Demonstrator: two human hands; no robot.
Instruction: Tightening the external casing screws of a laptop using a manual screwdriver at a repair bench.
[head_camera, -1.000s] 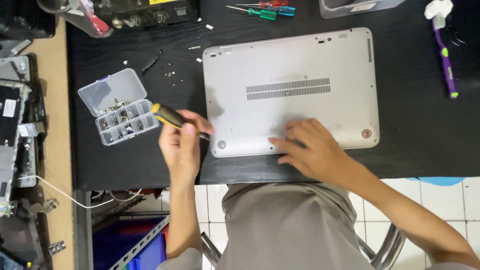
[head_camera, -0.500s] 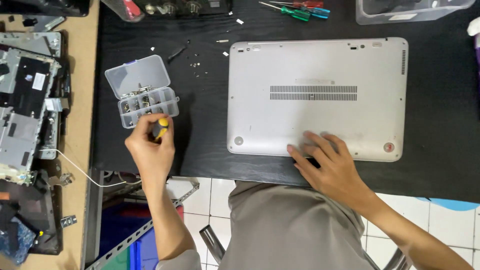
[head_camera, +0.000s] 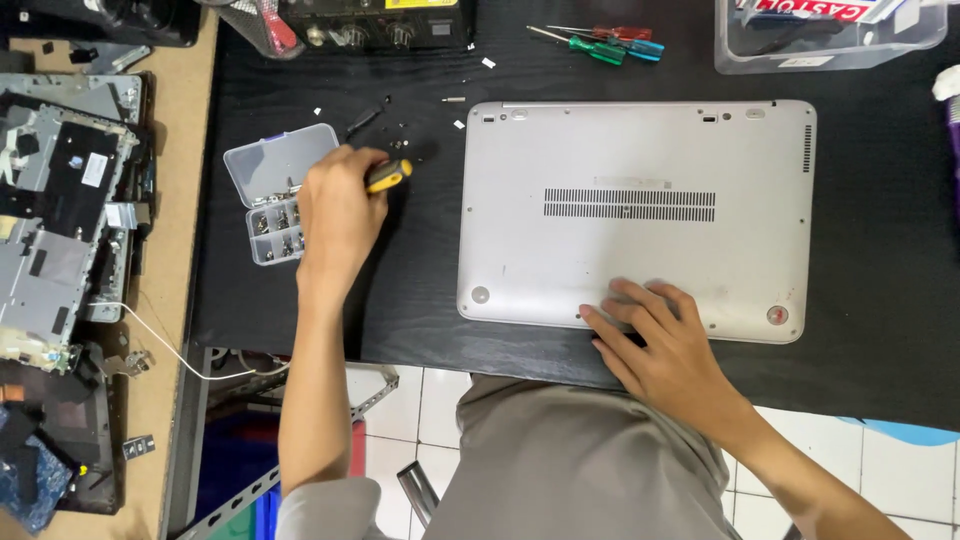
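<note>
A black work mat (head_camera: 420, 300) bore an upturned silver laptop (head_camera: 640, 200). The left hand (head_camera: 335, 215) was clenched around a yellow-handled screwdriver (head_camera: 388, 176) directly over the open screw box (head_camera: 275, 195), left of the laptop. The right hand (head_camera: 660, 340) lay flat, released, on the laptop's near edge.

We see bright, even overhead light with only soft shadows beside the left hand (head_camera: 338, 215) and right hand (head_camera: 660, 345). The silver laptop base (head_camera: 640, 215) shows mild sheen without harsh glare. Focus is sharp across the black table (head_camera: 420, 300), with slight wide-angle stretch at the edges.
</note>
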